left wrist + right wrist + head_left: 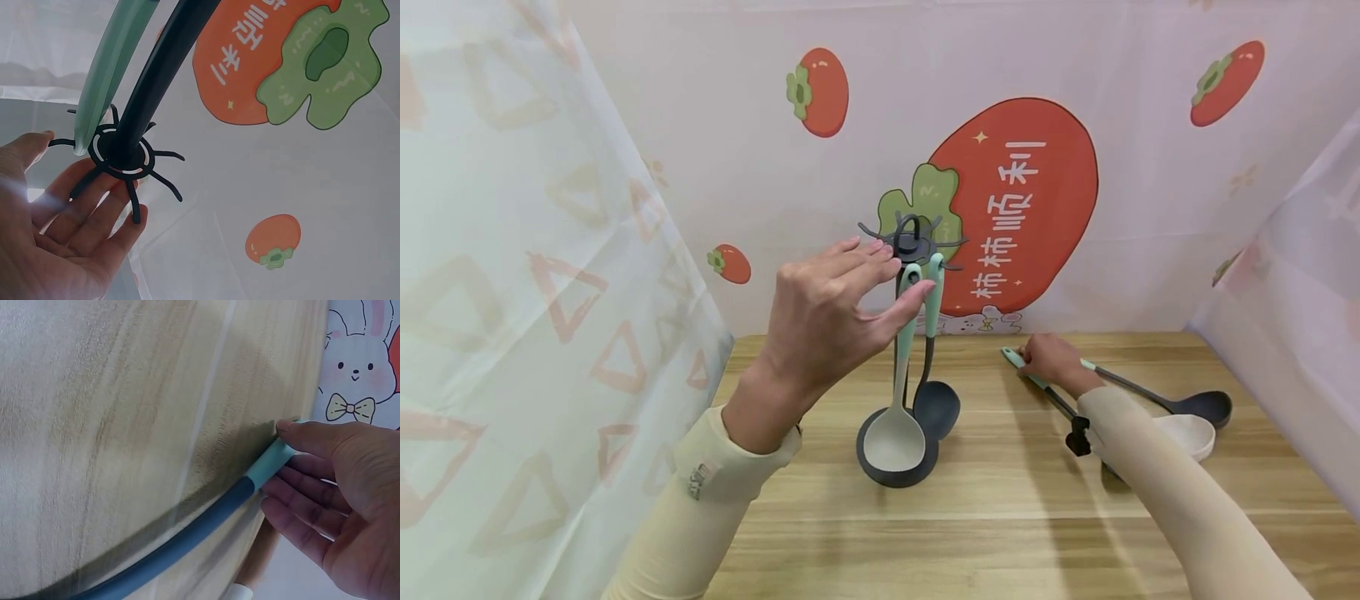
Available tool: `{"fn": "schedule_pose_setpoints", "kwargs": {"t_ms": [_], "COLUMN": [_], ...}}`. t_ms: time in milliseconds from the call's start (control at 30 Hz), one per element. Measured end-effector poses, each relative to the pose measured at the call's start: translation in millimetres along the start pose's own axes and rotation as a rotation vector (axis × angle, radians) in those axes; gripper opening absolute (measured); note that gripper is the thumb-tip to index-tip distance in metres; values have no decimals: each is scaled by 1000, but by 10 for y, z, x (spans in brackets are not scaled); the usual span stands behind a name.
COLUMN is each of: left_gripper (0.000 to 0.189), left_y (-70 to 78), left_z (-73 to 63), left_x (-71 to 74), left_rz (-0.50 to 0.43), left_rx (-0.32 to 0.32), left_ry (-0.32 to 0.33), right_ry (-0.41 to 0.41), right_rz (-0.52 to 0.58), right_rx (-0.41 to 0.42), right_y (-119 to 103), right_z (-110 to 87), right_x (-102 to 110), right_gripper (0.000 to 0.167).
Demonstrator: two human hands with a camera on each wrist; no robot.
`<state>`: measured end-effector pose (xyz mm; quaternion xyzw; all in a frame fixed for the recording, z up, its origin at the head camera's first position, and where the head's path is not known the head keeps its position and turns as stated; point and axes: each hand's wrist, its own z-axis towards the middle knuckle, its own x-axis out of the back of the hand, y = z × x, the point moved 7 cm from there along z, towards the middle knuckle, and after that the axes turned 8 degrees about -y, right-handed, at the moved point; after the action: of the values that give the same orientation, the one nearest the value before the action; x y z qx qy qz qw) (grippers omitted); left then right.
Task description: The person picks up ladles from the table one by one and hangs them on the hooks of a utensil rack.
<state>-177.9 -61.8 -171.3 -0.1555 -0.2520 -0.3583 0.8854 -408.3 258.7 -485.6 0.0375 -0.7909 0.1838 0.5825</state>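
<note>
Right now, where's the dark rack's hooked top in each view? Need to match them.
Head: hooked top just right of centre, above mid-height, by the left hand.
Left wrist: left of centre, about mid-height.
Right wrist: not in it.
Landmark shared by head and left wrist: red printed fruit with white lettering.

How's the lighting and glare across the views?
Head: bright, soft shadows on the table; left wrist: dim, backlit, small glare spot beside the left hand; right wrist: the utensil held by the right hand casts a dark shadow on the wood.
</note>
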Motion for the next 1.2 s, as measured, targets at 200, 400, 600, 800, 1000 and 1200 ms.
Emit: {"fn": "schedule_pose_setpoints", "kwargs": {"t_ms": [200,400,600,800,1000,1200], "left_gripper": [32,33,33,32,32,32], "left_y": [4,-1,-8,-11,0,3], "left_z": [-20,-22,-27,-28,-22,-24], "left_x": [5,-1,-7,-4,-6,-6], "left_rz": [-8,-17,-23,-19,-3,7], "left_rx": [0,8,15,1,-17,-22], "left_ry": [5,-2,-6,-2,-13,-19], "right_ry": [43,59,53,61,30,36], "right_rz": [4,12,2,-25,-21,-9], "right_rx": [0,-9,-30,-29,-24,-4], "right_y": [8,33,-6,-44,-37,-54], "right_z": [-1,34,51,52,52,31], "right_x": [-27,-60,-60,-56,-74,-64], "right_gripper": [54,51,48,44,41,41]}}
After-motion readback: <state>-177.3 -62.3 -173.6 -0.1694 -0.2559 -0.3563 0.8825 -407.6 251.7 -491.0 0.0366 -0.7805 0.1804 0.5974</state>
